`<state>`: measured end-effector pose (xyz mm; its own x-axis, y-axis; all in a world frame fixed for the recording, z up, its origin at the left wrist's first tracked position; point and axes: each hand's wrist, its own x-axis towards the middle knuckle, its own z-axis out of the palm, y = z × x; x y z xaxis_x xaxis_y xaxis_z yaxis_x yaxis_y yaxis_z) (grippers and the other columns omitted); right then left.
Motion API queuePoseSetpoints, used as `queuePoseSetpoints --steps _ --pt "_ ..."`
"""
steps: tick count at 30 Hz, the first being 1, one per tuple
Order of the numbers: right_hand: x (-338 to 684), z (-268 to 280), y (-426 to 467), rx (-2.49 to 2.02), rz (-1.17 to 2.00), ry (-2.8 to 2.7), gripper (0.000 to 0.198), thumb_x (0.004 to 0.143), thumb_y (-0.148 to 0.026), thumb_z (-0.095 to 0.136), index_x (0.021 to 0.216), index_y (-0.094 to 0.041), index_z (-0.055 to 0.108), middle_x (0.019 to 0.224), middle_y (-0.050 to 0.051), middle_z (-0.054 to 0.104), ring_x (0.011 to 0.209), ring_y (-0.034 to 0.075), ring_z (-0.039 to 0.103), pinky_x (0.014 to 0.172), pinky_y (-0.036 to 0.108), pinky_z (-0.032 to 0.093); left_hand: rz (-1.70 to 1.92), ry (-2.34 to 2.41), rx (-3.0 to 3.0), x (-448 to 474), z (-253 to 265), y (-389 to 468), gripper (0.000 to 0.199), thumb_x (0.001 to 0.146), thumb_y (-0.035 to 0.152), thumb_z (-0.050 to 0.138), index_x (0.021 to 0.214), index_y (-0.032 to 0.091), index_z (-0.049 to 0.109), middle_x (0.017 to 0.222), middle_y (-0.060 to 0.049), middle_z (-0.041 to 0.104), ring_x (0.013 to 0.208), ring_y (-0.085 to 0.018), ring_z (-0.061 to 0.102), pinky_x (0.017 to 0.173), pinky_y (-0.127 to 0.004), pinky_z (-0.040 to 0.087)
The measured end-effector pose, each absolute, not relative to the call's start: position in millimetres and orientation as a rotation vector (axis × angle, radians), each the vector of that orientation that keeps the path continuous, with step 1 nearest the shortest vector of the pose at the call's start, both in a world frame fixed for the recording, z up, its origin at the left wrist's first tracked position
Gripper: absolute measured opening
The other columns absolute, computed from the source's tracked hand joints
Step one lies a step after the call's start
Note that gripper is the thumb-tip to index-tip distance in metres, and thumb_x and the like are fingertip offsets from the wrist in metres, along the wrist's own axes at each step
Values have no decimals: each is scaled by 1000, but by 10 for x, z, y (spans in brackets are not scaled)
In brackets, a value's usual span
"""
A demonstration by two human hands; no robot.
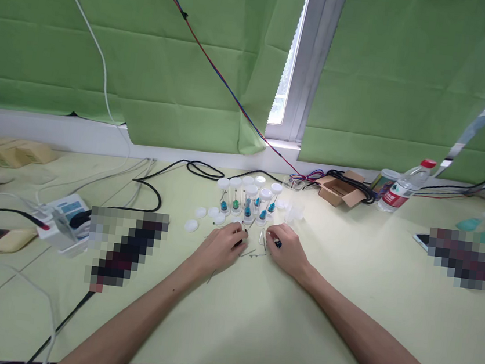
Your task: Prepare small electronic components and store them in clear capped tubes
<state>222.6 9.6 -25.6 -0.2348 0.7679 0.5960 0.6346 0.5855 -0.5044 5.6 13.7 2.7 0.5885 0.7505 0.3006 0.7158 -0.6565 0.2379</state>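
My left hand point(220, 245) rests low on the table with its fingers curled; a small dark thing shows at the fingertips, too small to name. Facing it, my right hand point(288, 250) is closed, with a little black piece point(278, 243) by its thumb and fingers. Thin metal bent rods point(255, 256) lie on the table between the hands. Just beyond stand several clear capped tubes point(249, 201) with blue pieces inside, and a tube with a green piece point(236, 199). Loose white round caps point(191, 225) lie left of the tubes.
An open cardboard box point(341, 190), a can point(385, 182) and a red-capped water bottle point(403, 187) stand at the back right. Black cable point(202, 169) runs behind the tubes. A white power strip point(63, 214) sits on the left, and a phone point(421, 241) on the right.
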Motion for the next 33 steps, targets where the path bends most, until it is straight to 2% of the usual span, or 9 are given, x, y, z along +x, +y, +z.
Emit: queuePoseSetpoints --steps 3,7,13,18,22,27,33 --pt "2226 -255 95 -1123 197 -1957 10 89 -14 51 86 -19 60 76 5 60 73 20 55 69 35 47 545 1378 2712 51 61 137 15 87 28 55 92 20 66 87 -6 62 81 -21 59 61 -29 41" --pt "2222 -253 94 -1121 191 -1960 11 89 -15 51 86 -20 59 75 5 59 73 20 54 68 35 47 507 1319 2694 46 34 154 18 89 27 50 84 21 66 78 -5 61 77 -20 60 61 -29 41" --pt "2209 -243 82 -1108 174 -1965 11 91 -16 50 86 -20 59 75 5 59 74 21 54 69 35 47 542 1242 2697 56 9 152 19 92 23 46 99 21 64 87 -5 63 82 -19 62 67 -28 45" --pt "2163 -199 13 -989 252 -2028 12 93 -20 52 103 -21 59 83 6 61 80 21 57 73 36 49 667 1126 2702 90 49 80 20 95 22 43 108 22 59 97 -6 62 83 -17 62 69 -28 48" --pt "2138 -177 -32 -889 285 -2166 13 92 -20 54 104 -21 58 89 7 64 87 22 59 77 38 49 756 1007 2676 118 19 38 21 98 23 39 110 22 56 100 -6 61 84 -16 62 70 -28 49" --pt "2175 -174 -16 -894 273 -2211 12 91 -18 53 102 -21 59 88 7 64 86 22 59 78 38 49 731 970 2648 117 -37 64 21 98 24 39 101 21 59 99 -7 58 83 -16 60 71 -29 49" --pt "2197 -142 -31 -887 273 -2330 8 85 -14 55 89 -20 58 82 5 59 79 21 56 73 34 47 690 1049 2577 97 -90 120 23 96 19 39 92 21 61 101 -5 56 81 -15 59 72 -29 48"
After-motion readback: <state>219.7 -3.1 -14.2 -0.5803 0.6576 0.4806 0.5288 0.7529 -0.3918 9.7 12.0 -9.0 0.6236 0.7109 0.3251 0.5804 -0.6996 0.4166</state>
